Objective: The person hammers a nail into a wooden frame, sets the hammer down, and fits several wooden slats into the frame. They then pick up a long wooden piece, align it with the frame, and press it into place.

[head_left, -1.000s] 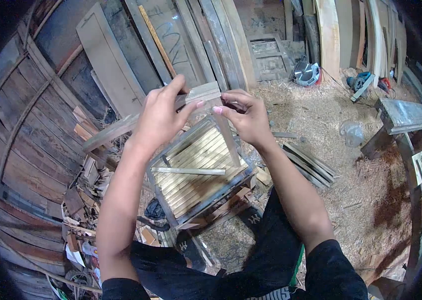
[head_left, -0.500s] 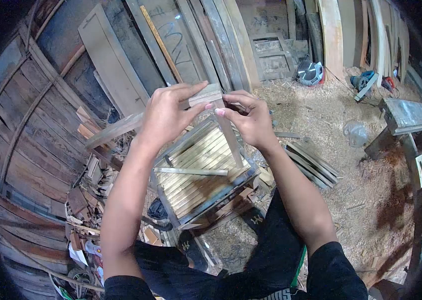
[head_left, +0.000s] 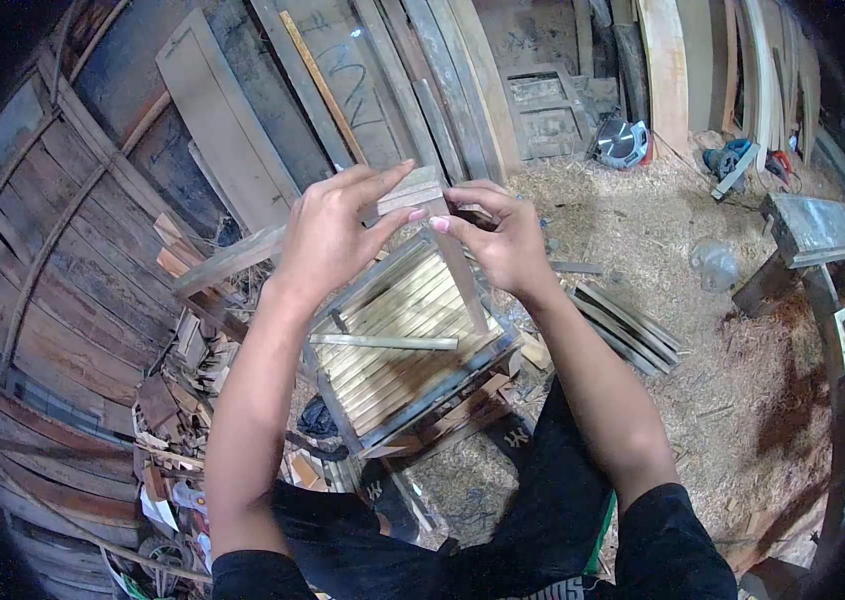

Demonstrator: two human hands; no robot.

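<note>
**Two hands meet at a corner of wood above a slatted frame**

The left hand is clamped on a long wooden piece, its thumb on the near side and its fingers over the far side. The piece slants from the left up to a corner between the hands. At that corner a second wooden piece meets it and extends toward the near side. The right hand is at the right of the corner, thumb and fingertips close together against the wood; whether they grip it, I cannot tell.

Below is the slatted frame, with a thin strip lying across its slats. To its right, a group of wooden strips lies on the shaving-covered floor. At the far right are a circular saw and, farther right, a blue power tool.
</note>
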